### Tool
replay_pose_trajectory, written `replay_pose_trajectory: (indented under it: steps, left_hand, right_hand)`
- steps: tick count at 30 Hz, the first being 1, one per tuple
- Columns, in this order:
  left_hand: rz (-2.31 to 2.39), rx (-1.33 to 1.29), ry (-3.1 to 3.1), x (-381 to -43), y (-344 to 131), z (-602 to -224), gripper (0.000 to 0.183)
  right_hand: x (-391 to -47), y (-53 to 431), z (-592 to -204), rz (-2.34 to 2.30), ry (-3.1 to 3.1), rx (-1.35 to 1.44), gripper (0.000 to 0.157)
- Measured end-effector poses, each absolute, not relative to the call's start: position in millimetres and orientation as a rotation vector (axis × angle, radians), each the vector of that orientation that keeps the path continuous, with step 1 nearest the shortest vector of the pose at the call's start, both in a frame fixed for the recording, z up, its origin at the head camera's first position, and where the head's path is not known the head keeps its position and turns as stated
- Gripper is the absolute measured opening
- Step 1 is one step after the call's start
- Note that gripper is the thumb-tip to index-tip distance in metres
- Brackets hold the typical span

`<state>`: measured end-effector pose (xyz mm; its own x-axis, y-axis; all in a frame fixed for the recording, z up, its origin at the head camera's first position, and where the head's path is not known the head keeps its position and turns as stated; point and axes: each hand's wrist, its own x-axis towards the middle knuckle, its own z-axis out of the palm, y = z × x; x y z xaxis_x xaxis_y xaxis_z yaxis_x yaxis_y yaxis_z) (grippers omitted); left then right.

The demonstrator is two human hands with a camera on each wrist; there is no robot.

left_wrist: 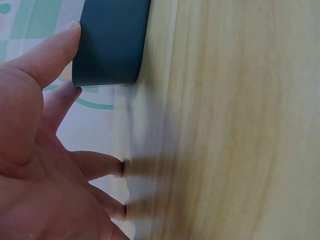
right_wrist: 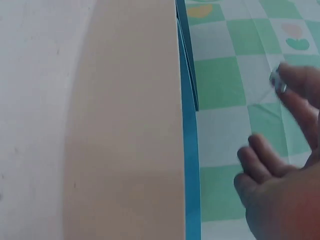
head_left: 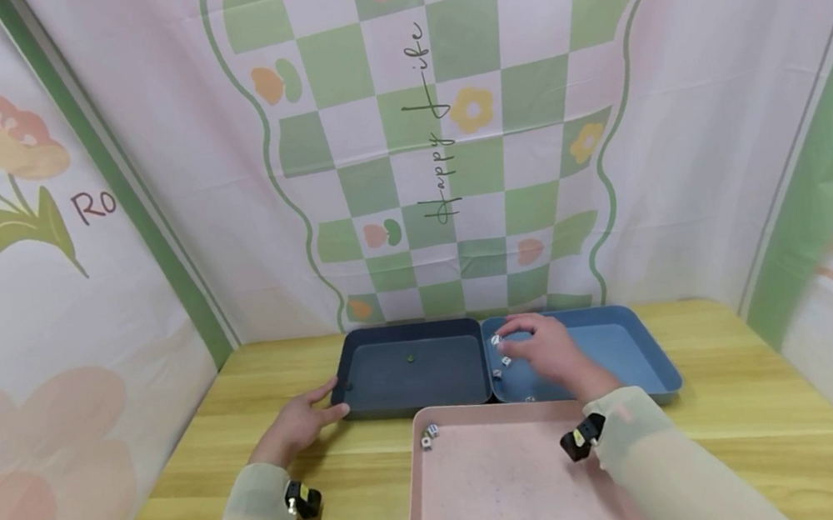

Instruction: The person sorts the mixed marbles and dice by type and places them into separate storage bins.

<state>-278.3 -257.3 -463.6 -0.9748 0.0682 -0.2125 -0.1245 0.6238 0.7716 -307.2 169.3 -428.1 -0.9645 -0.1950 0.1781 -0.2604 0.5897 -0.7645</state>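
Above the left part of the blue tray (head_left: pixel 598 351), my right hand (head_left: pixel 549 352) pinches a white die (right_wrist: pixel 278 81) between thumb and forefinger. The other fingers stay spread apart from it. A few white dice (head_left: pixel 506 362) lie in the blue tray beneath. At the left end of the dark navy tray (head_left: pixel 415 402), my left hand (head_left: pixel 300 422) rests its thumb and forefinger against the corner, fingers extended. A small green die (head_left: pixel 410 358) and a dark piece (head_left: pixel 349 387) lie inside the navy tray.
A pink tray (head_left: pixel 498 478) stands in front, under the right forearm, with a small cluster of dice (head_left: pixel 426 442) in its far left corner. All trays sit on a wooden table (head_left: pixel 363 483). Printed cloth curtains (head_left: pixel 483 170) hang behind and at both sides.
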Motion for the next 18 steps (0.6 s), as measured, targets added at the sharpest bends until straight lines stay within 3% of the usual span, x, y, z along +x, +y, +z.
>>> replay_pose_trajectory:
  steps: [10,18]
  left_hand:
    - [1.274,-0.051,2.627,-277.6,-257.8,-464.9,0.067]
    - [1.281,-0.043,2.625,-278.3,-257.6,-464.9,0.068]
  right_hand:
    - [-305.9,181.1,-426.1,1.49,-2.685,-0.003,0.027]
    - [-308.8,187.9,-427.0,1.517,-2.657,-0.091,0.03]
